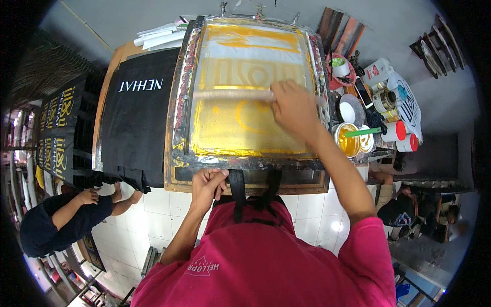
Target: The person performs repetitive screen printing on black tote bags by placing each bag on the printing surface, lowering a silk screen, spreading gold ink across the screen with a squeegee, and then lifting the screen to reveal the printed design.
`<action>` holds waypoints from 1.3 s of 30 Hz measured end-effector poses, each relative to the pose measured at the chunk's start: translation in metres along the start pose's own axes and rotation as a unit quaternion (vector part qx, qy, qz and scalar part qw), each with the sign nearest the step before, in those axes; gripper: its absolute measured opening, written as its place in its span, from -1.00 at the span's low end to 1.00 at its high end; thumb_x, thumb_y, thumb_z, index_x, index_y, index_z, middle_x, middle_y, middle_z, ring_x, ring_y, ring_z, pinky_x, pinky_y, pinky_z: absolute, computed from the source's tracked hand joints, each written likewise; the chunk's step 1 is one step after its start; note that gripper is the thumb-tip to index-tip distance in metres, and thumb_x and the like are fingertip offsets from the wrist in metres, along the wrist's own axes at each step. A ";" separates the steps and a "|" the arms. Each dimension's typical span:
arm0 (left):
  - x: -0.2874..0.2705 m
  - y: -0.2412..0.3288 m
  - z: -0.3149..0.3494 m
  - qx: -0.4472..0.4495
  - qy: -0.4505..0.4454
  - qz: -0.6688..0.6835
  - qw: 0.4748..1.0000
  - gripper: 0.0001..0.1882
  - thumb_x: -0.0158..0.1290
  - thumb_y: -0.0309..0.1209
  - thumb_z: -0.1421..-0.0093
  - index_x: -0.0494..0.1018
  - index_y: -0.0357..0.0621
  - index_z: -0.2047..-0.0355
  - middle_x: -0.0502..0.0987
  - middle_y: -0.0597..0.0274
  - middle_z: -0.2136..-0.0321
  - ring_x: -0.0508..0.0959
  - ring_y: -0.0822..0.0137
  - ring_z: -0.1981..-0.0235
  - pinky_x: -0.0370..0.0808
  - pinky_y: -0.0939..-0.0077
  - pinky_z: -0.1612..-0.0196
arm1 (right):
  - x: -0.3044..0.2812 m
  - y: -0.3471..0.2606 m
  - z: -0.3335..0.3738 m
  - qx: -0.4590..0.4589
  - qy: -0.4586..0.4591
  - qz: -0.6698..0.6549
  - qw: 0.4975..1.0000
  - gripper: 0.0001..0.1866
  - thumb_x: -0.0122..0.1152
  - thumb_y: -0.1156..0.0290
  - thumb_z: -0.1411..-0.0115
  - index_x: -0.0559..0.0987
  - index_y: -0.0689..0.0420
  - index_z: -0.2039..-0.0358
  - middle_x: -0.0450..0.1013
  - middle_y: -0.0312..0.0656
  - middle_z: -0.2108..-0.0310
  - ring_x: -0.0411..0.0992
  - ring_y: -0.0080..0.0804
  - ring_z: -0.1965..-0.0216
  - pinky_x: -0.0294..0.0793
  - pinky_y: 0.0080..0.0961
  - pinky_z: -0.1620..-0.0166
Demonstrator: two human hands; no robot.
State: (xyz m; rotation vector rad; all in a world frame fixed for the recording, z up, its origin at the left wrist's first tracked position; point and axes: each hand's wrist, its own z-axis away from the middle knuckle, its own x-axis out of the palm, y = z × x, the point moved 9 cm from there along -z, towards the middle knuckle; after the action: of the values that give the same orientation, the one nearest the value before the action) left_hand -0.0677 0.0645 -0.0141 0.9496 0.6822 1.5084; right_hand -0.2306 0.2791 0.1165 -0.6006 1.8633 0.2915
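A screen printing frame (302, 162) lies in front of me, its mesh smeared with yellow ink (215, 140). My right hand (295, 110) is closed around the right end of a squeegee (230, 95), a long pale bar smeared by motion. The squeegee lies crosswise over the middle of the mesh, where faint lettering shapes show. My left hand (207, 185) is curled at the frame's near edge, thumb and fingers on it left of centre. Beside that hand, black fabric straps (237, 187) hang from under the frame.
A black printed bag (138, 123) lies flat to the left. On the right stand a tub of yellow ink (348, 146) with a green spatula (364, 132), red-lidded jars (395, 131) and a phone (363, 92). Another person (66, 217) is at the lower left, near hanging printed bags (61, 133).
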 end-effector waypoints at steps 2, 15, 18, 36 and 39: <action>0.000 -0.003 -0.003 -0.008 -0.030 0.009 0.999 -0.69 0.15 -0.33 -0.29 0.50 -0.26 0.54 0.51 0.24 0.69 0.34 0.52 0.83 0.22 0.61 0.72 | 0.012 0.035 -0.035 0.004 -0.001 0.007 1.000 -0.69 0.34 0.25 -0.12 0.49 0.14 0.23 0.52 -0.02 0.31 0.52 -0.03 0.21 0.50 -0.09 0.19; -0.002 0.037 -0.005 -0.088 -0.179 0.038 0.979 -0.66 -0.02 -0.37 -0.36 0.53 -0.47 0.06 0.66 -0.20 0.21 0.71 0.15 0.34 0.68 0.38 0.27 | 0.039 0.156 -0.165 0.057 -0.117 -0.030 0.991 -0.35 0.48 -0.06 0.03 0.66 0.15 0.04 0.62 0.06 0.22 0.57 0.10 0.11 0.53 -0.11 0.04; 0.009 0.119 -0.054 0.090 -0.103 -0.117 0.984 -0.71 0.06 -0.35 -0.36 0.58 -0.31 0.05 0.69 0.00 0.21 0.69 0.29 0.31 0.63 0.45 0.23 | 0.039 0.172 -0.145 0.120 -0.111 0.023 0.986 -0.30 0.44 -0.24 0.05 0.70 0.12 0.12 0.63 0.04 0.28 0.61 0.04 0.18 0.57 -0.11 0.08; 0.051 0.249 -0.185 0.383 0.043 -0.538 0.750 -0.60 0.33 -0.23 -0.06 0.65 -0.17 0.13 0.66 -0.13 0.31 0.66 -0.09 0.24 0.56 0.16 0.10 | 0.024 0.106 -0.065 0.173 -0.105 0.115 0.973 -0.21 0.33 -0.49 0.14 0.72 0.09 0.36 0.63 -0.04 0.44 0.63 -0.07 0.37 0.58 -0.15 0.32; 0.048 0.240 -0.169 0.399 0.041 -0.535 0.744 -0.60 0.33 -0.21 -0.05 0.66 -0.18 0.16 0.67 -0.06 0.29 0.67 -0.05 0.26 0.56 0.20 0.13 | 0.017 0.091 -0.053 0.165 -0.099 0.124 0.973 -0.24 0.32 -0.47 0.12 0.72 0.08 0.39 0.62 -0.07 0.46 0.62 -0.09 0.39 0.58 -0.16 0.34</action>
State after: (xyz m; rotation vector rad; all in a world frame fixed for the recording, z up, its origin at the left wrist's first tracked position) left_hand -0.3350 0.0882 0.1134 0.8118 1.6569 0.1644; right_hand -0.3264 0.3263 0.1124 -0.1059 1.7419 0.1894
